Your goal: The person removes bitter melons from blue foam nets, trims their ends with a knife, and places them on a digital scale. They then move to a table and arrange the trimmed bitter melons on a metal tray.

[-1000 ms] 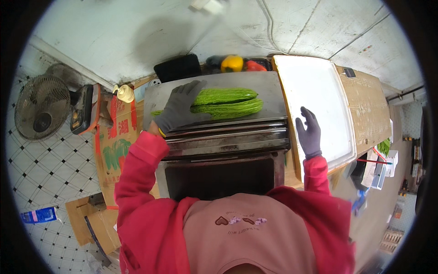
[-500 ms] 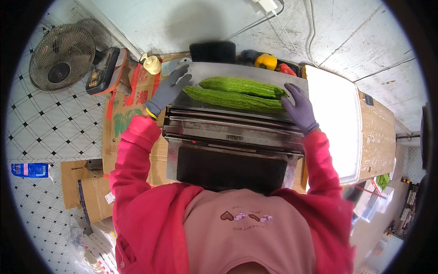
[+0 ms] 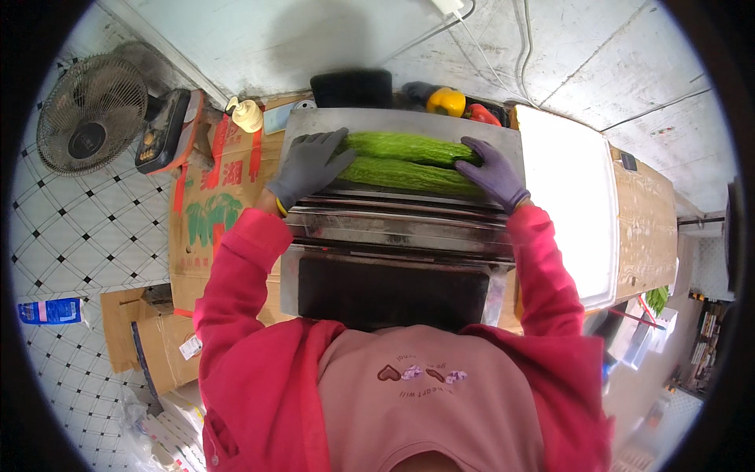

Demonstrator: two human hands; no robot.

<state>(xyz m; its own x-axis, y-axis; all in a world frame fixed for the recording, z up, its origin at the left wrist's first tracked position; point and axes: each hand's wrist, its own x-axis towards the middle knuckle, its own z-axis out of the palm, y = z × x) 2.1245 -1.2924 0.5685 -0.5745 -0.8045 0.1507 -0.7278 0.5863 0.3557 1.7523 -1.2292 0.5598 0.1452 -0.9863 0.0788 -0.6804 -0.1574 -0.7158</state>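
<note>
Two long green wrinkled bitter gourds, a far one (image 3: 409, 147) and a near one (image 3: 409, 175), lie side by side across the metal top (image 3: 314, 119) of a wrapping machine. My left hand (image 3: 311, 167), in a grey glove, cups their left ends, which its fingers hide. In a purplish glove, my right hand (image 3: 494, 171) is closed over the right ends, its fingers on the far gourd and its thumb by the near one. Closer to my body is the machine's black plate (image 3: 393, 287).
Behind the machine lie a yellow pepper (image 3: 447, 101) and a red pepper (image 3: 481, 115). A pump bottle (image 3: 245, 115) and a phone (image 3: 285, 117) are at the back left. A white foam box (image 3: 570, 212) stands on the right. A fan (image 3: 93, 114) is far left.
Both hands have moved inward onto the gourds' ends. My left hand, previously just apart from them, now covers their left tips. The two gourds lie closer together.
</note>
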